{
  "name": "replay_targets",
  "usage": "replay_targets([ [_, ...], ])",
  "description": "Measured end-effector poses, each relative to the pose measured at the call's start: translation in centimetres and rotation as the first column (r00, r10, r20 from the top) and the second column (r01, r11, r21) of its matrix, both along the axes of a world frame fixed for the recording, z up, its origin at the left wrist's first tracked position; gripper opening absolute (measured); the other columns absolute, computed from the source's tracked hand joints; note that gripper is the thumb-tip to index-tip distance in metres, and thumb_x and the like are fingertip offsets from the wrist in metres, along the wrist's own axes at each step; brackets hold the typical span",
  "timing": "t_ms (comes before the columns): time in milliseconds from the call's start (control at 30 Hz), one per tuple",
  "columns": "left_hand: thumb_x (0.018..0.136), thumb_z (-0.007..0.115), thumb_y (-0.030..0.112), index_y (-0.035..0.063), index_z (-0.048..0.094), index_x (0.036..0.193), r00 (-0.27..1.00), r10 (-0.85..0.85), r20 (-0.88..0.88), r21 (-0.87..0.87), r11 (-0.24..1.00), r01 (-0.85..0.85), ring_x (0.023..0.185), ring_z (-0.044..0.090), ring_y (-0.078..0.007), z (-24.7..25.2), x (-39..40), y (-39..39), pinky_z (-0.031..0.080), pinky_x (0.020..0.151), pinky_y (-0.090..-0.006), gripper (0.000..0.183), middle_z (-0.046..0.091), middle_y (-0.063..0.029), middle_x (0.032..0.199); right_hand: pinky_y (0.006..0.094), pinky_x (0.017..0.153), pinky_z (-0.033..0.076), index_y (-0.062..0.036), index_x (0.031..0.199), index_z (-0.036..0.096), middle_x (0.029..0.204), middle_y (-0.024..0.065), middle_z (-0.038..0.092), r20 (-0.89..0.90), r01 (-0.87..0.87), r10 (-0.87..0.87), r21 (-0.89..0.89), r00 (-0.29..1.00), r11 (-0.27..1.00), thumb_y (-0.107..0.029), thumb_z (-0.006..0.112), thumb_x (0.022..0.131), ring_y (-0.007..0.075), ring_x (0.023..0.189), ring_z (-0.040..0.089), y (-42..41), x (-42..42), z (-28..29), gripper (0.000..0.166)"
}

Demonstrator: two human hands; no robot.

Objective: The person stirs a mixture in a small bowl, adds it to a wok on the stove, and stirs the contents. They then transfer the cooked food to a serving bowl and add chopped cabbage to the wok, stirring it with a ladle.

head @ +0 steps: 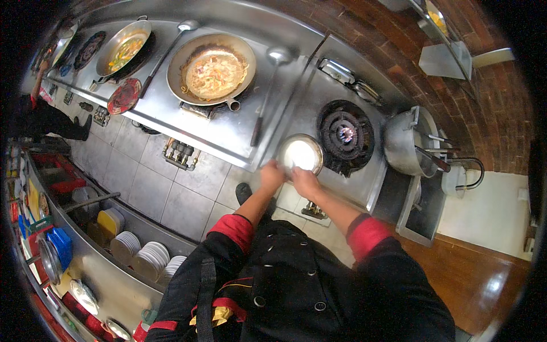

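Observation:
My left hand (272, 174) and my right hand (306, 183) are close together at the near edge of a shiny round metal pan or bowl (301, 154). Glare hides what is in it, and blur hides the exact finger grip. Just right of it a wok burner (345, 134) shows a small flame at its centre. To the left, a large wok (211, 68) holds noodles with bits of vegetable (216, 76). A ladle (267, 94) lies between that wok and my hands. Farther left, another wok (124, 49) contains cut vegetables in liquid.
A large metal pot (404, 141) with utensils stands right of the burner, by a sink (421, 209). A second ladle (164, 60) and a red cloth pad (124, 96) lie between the woks. Plate stacks (149, 260) are at lower left. Another person (47, 115) stands at far left.

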State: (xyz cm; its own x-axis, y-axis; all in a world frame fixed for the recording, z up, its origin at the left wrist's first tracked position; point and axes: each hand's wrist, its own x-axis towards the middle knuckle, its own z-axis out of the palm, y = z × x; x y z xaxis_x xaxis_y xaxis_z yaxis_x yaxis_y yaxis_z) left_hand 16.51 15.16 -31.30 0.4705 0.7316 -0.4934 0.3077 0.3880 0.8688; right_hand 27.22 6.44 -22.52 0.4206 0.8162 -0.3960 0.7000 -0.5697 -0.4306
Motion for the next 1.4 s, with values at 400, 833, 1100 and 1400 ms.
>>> replay_targets([
  [400, 0.092, 0.061, 0.012, 0.0044, 0.046, 0.080, 0.999, -0.022, 0.037, -0.148, 0.989, 0.027, 0.060, 0.066, -0.0191, 1.5, -0.2, 1.0, 0.059, 0.049, -0.0338, 0.021, 0.060, -0.0087, 0.072, 0.0517, 0.073, 0.054, -0.0027, 0.113, 0.062, 0.089, 0.0256, 0.068, 0.227, -0.218, 0.256, -0.180, 0.940, 0.959, -0.019, 0.046, 0.094, 0.0398, 0.081, 0.068, 1.4, 3.0, 4.9, 0.029],
  [833, 0.090, 0.061, 0.009, 0.0007, 0.048, 0.083, 0.995, -0.104, 0.011, -0.014, 0.994, 0.104, 0.060, 0.067, -0.0200, 2.1, -0.6, 1.9, 0.059, 0.051, -0.0327, 0.017, 0.060, -0.0098, 0.073, 0.0535, 0.073, 0.053, -0.0003, 0.098, 0.060, 0.084, 0.0248, 0.068, 0.122, -0.170, 0.168, 0.005, 0.978, 0.985, -0.013, 0.049, 0.090, 0.0416, 0.081, 0.068, -0.1, 0.0, 0.4, 0.019],
  [1100, 0.093, 0.060, 0.010, 0.0040, 0.046, 0.084, 0.993, -0.105, 0.047, -0.054, 0.993, 0.107, 0.063, 0.068, -0.0206, 0.0, -0.6, 1.9, 0.060, 0.050, -0.0327, 0.018, 0.060, -0.0097, 0.078, 0.0535, 0.078, 0.051, -0.0027, 0.110, 0.061, 0.088, 0.0268, 0.067, 0.210, -0.217, 0.261, -0.215, 0.942, 0.952, -0.019, 0.050, 0.094, 0.0440, 0.084, 0.066, 2.4, 3.1, 3.9, 0.026],
  [1400, 0.092, 0.062, 0.011, 0.0054, 0.045, 0.083, 0.986, -0.083, 0.143, -0.169, 0.980, 0.107, 0.062, 0.067, -0.0188, 0.6, -1.1, 2.1, 0.059, 0.049, -0.0327, 0.021, 0.060, -0.0093, 0.079, 0.0499, 0.081, 0.051, -0.0053, 0.109, 0.064, 0.097, 0.0229, 0.068, 0.044, 0.043, -0.043, 0.014, 0.998, 0.999, -0.024, 0.050, 0.096, 0.0403, 0.092, 0.066, 0.3, 0.2, -1.0, 0.026],
])
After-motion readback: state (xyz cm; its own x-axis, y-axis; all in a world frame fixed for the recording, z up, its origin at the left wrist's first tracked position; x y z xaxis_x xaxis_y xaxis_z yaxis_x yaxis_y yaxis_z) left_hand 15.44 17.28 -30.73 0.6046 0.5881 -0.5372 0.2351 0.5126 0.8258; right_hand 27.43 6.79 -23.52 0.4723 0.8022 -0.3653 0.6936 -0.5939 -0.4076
